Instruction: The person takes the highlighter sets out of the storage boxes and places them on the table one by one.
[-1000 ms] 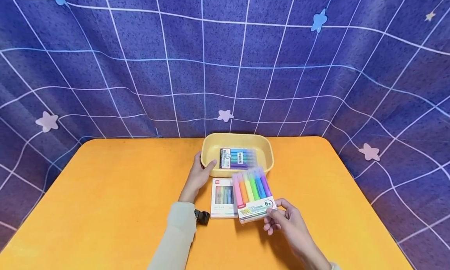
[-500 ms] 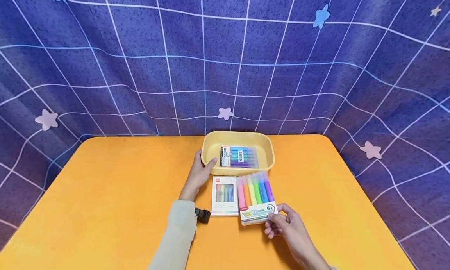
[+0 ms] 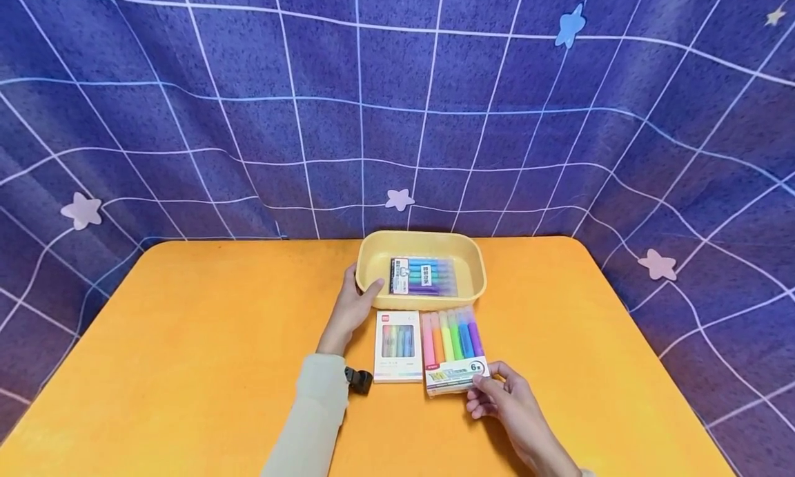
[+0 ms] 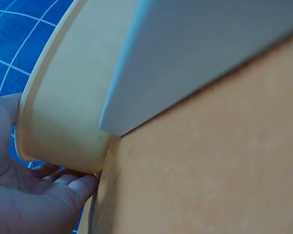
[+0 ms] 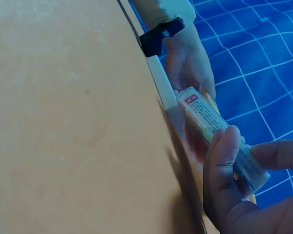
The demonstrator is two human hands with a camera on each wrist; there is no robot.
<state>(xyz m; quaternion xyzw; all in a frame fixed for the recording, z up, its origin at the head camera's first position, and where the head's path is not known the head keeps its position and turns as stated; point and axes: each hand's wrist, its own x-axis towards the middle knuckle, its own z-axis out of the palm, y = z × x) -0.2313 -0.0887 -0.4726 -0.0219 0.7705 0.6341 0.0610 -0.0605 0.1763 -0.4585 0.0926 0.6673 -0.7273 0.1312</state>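
My left hand [image 3: 349, 313] grips the left end of a pale yellow plastic bin [image 3: 428, 303], thumb over the rim and fingers outside, under the wall in the left wrist view. Inside the bin lies a flat clear pack of blue-to-purple pens [image 3: 428, 278]. Between thumb and fingers, my right hand [image 3: 509, 394] pinches the lower right corner of a clear pack of rainbow highlighters [image 3: 453, 342]. That pack's near end is tilted up in the right wrist view [image 5: 217, 126]. Just left of it, in front of the bin, lies a white windowed box of pens [image 3: 397, 372].
The orange table [image 3: 217, 339] extends to both sides of the bin. A blue grid-patterned curtain [image 3: 298, 118] with stars hangs behind and beside it. A black wrist camera [image 3: 358, 380] sits by the left sleeve, near the white box.
The highlighter pack has moved slightly right and toward me, down beside the white box, and turned straighter, uncovering the box's right edge. The left hand stays on the bin.
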